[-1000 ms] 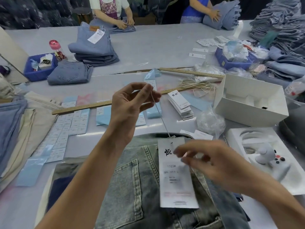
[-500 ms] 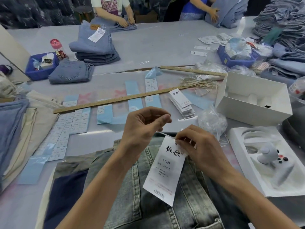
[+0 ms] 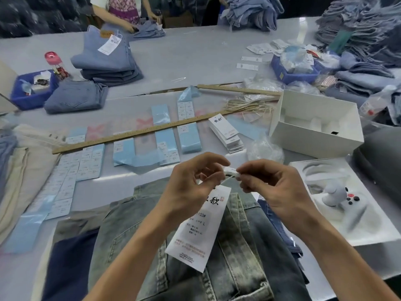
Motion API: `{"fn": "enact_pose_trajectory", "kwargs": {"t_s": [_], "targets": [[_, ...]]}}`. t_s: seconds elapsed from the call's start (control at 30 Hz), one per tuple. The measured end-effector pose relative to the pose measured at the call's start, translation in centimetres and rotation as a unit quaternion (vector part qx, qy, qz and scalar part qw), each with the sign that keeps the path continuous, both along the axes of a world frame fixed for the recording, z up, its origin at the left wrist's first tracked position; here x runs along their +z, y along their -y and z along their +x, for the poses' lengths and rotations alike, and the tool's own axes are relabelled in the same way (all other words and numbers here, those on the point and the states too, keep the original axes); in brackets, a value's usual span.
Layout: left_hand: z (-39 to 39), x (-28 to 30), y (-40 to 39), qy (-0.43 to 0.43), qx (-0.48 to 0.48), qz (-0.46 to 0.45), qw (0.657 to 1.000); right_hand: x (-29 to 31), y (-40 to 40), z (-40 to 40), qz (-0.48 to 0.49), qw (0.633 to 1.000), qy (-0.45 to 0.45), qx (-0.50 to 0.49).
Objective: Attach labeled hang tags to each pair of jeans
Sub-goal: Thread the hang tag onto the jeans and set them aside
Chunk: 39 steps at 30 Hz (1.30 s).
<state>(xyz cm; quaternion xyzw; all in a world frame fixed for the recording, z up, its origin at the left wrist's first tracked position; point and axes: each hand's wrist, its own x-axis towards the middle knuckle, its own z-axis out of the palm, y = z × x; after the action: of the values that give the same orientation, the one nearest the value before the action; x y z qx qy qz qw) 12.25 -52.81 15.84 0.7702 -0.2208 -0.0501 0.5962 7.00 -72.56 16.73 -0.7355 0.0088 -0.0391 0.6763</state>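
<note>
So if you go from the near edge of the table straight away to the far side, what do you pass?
Washed jeans → white hang tag → left hand → blue sticker strips → long wooden ruler → stack of folded jeans → person in a patterned apron.

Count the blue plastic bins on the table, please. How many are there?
2. One blue bin stands far left, beside a folded pair of jeans. The other blue bin stands far right, behind the white box. More may be hidden behind the jeans piles.
</note>
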Motion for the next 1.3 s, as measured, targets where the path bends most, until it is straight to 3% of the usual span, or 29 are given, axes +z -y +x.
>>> {"fn": "enact_pose_trajectory", "kwargs": {"t_s": [0.6, 0.93, 1.13, 1.3], "targets": [[0.4, -0.3, 0.7, 0.048, -0.018, 0.033, 0.998, -0.8, -0.1, 0.2, -0.013, 1.000, 0.011, -0.015], [0.8, -0.8, 0.4, 0.061, -0.032, 0.046, 0.997, -0.8, -1.1, 0.1, -0.074, 0.997, 0.035, -0.005], [1.0, -1.3, -0.1, 0.012, -0.029, -0.003, 0.999, -0.7, -1.0, -0.2, -0.039, 0.998, 0.048, 0.013], [1.0, -2.5, -0.3, -0.020, -0.054, -0.012, 0.998, -0.8, -1.4, -0.6, -0.068, 0.995, 0.063, 0.018]]}}
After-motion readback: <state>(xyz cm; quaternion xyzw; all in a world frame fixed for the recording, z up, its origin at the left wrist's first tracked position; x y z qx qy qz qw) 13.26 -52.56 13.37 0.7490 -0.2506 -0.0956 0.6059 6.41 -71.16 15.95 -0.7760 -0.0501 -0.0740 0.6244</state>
